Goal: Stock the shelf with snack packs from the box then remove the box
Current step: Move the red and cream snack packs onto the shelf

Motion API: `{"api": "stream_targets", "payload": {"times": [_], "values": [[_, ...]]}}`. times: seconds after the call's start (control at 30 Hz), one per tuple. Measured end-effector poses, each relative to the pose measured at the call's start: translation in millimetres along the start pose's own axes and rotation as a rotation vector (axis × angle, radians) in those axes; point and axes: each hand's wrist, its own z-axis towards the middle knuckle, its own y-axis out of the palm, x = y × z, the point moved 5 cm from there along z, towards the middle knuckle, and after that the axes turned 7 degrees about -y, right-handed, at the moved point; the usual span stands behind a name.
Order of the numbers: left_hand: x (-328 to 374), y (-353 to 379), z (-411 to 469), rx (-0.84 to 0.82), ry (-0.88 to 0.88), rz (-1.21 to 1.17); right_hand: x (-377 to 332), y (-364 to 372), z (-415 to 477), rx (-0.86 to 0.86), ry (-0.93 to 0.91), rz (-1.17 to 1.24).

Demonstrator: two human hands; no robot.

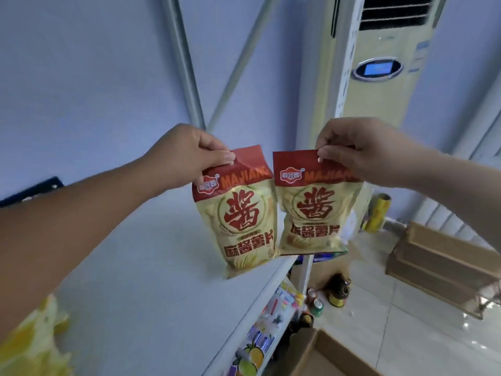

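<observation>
Two snack packs, one pinched in each of my hands.

My left hand (187, 156) nips the red top seam of the left chip pack (238, 215) between thumb and curled fingers, arm stretched over the white shelf top (151, 267). The pack hangs tilted near the front edge. My right hand (363, 147) pinches the right chip pack (315, 207) the same way, upright, just beside the first. The open cardboard box (325, 356) sits low beside the shelf.
</observation>
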Motion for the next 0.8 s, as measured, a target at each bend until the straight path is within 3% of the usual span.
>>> {"api": "stream_targets", "payload": {"times": [0.43, 0.8], "values": [[-151, -183, -41, 0.251, -0.158, 0.093, -153, 119, 133, -0.037, -0.217, 0.075], [-262, -243, -70, 0.442, -0.375, 0.145, -230, 229, 246, -0.177, -0.459, 0.095]]}}
